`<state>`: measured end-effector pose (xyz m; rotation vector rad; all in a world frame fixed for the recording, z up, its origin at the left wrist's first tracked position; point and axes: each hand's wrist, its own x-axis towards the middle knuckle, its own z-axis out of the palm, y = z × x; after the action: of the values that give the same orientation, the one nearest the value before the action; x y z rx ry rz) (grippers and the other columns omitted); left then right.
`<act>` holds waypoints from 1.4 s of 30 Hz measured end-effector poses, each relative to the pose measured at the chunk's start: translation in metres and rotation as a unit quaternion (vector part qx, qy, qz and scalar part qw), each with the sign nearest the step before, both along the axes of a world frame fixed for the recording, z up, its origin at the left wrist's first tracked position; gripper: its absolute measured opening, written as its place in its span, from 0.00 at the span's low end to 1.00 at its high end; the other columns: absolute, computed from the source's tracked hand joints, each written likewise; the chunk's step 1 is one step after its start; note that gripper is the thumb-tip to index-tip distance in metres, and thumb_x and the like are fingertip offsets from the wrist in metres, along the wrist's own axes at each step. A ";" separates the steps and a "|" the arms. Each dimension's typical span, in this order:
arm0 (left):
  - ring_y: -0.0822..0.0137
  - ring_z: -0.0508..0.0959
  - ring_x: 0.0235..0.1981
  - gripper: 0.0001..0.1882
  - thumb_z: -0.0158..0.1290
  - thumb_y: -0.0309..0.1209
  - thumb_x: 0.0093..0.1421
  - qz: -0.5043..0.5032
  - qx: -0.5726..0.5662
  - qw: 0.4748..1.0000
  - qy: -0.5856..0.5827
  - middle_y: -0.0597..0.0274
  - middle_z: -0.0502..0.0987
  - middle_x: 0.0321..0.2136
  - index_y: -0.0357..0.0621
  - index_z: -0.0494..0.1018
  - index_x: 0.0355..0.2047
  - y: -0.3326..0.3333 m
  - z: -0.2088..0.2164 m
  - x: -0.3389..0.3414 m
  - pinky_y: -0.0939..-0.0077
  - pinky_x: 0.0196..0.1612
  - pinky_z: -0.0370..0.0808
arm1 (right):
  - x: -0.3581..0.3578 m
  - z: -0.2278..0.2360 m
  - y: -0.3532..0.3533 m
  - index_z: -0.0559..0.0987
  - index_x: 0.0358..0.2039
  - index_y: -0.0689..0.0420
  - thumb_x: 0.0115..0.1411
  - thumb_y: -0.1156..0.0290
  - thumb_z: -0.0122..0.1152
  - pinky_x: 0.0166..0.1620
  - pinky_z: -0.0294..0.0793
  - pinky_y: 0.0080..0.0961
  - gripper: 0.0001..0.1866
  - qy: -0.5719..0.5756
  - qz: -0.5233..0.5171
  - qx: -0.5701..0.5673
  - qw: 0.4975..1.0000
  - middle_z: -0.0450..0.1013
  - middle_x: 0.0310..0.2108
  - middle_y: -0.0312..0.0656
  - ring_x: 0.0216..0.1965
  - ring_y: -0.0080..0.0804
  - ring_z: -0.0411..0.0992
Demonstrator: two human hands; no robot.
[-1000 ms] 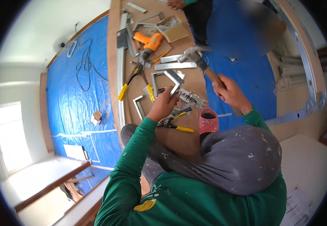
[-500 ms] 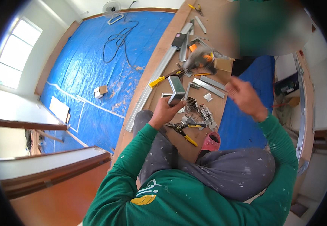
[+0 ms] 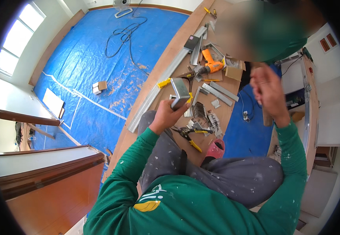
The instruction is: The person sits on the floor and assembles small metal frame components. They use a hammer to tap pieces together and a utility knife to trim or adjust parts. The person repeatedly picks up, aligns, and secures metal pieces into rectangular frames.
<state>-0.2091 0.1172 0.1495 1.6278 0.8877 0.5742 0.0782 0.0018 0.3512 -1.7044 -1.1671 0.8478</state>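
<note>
My left hand point(image 3: 164, 117) holds up a short bent piece of galvanized metal channel point(image 3: 181, 89), its fingers wrapped round the lower end. At the right my right hand point(image 3: 271, 92) is raised in a closed grip on a hammer, whose wooden handle point(image 3: 268, 119) sticks out below the fist. The hammer's head is lost in a blurred area above. Yellow-and-black tin snips point(image 3: 189, 138) lie on the board close to my legs. Beyond the held channel rests another yellow-handled tool point(image 3: 164, 83), and further off an orange drill point(image 3: 212, 64).
A long metal rail point(image 3: 154, 102) runs along the left edge of the brown board. Metal strips point(image 3: 219, 94), a stack of small brackets point(image 3: 199, 111) and a cardboard box point(image 3: 232, 73) crowd its right side. Blue sheeting point(image 3: 83, 58) covers the floor, with a coiled cable point(image 3: 125, 36).
My right hand has lifted up and right with the hammer, which swung away from over the board, uncovering the drill. The channel in my left hand stays nearly in place; the view has shifted slightly.
</note>
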 end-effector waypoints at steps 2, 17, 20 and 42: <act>0.77 0.66 0.21 0.20 0.65 0.42 0.67 0.003 0.019 1.000 0.007 0.64 0.72 0.16 0.32 0.82 0.31 -0.001 0.007 0.001 0.68 0.25 0.68 | 0.002 0.014 -0.001 0.74 0.37 0.58 0.76 0.55 0.55 0.28 0.66 0.32 0.18 0.069 -0.010 0.120 0.990 0.69 0.25 0.32 0.22 0.25 0.67; 0.70 0.68 0.18 0.21 0.64 0.43 0.66 -0.038 0.086 0.995 0.016 0.54 0.74 0.16 0.32 0.82 0.35 -0.005 0.025 -0.005 0.61 0.26 0.71 | -0.001 -0.018 -0.005 0.73 0.39 0.53 0.79 0.57 0.49 0.17 0.59 0.15 0.15 0.055 -0.027 0.137 0.989 0.65 0.24 0.28 0.17 0.12 0.61; 0.64 0.71 0.19 0.19 0.65 0.41 0.66 -0.062 0.042 0.994 0.074 0.51 0.76 0.18 0.32 0.82 0.37 -0.006 0.049 0.003 0.59 0.30 0.73 | -0.002 -0.065 -0.010 0.72 0.38 0.52 0.79 0.53 0.48 0.17 0.61 0.15 0.17 -0.306 0.237 0.063 0.920 0.65 0.24 0.28 0.18 0.11 0.61; 0.70 0.74 0.40 0.24 0.50 0.40 0.76 0.089 0.031 0.995 -0.041 0.64 0.72 0.38 0.35 0.64 0.63 0.065 0.054 0.002 0.73 0.50 0.71 | 0.050 -0.189 -0.030 0.74 0.33 0.60 0.75 0.53 0.53 0.17 0.68 0.32 0.21 -0.108 0.147 -0.347 0.920 0.70 0.21 0.38 0.16 0.29 0.68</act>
<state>-0.2073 0.1820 0.2032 1.5790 0.9669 0.7946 0.1285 -0.0279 0.1626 -2.2670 -1.3935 1.4118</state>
